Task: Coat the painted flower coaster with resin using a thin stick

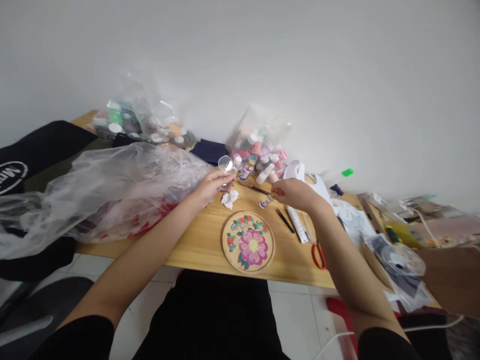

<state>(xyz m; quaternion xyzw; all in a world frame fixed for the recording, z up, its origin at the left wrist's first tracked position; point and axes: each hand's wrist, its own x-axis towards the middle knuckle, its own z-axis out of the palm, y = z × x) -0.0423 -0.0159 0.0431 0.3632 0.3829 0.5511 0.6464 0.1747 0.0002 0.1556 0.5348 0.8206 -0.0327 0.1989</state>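
My left hand (214, 187) is closed around a clear plastic cup (226, 164) near the back of the table. My right hand (291, 193) has its fingers bent at the top end of a small labelled bottle (266, 202); the fingers partly hide that end. Between the hands lie a crumpled white tissue (230, 199) and a dark slim brush or pen (255, 188). Closer to me is a round wooden board (227, 257) with a pink flower, leaves and red shapes on it. Right of it are black tweezers (285, 221) and a white tube (298, 225).
Clear plastic sheeting (123, 175) covers the table's left side. Bags of small bottles (258, 145) stand against the wall. Another small bottle (245, 171) stands behind the brush. Red-handled scissors (318, 256) lie near the front edge. A cardboard box (453, 277) sits far right.
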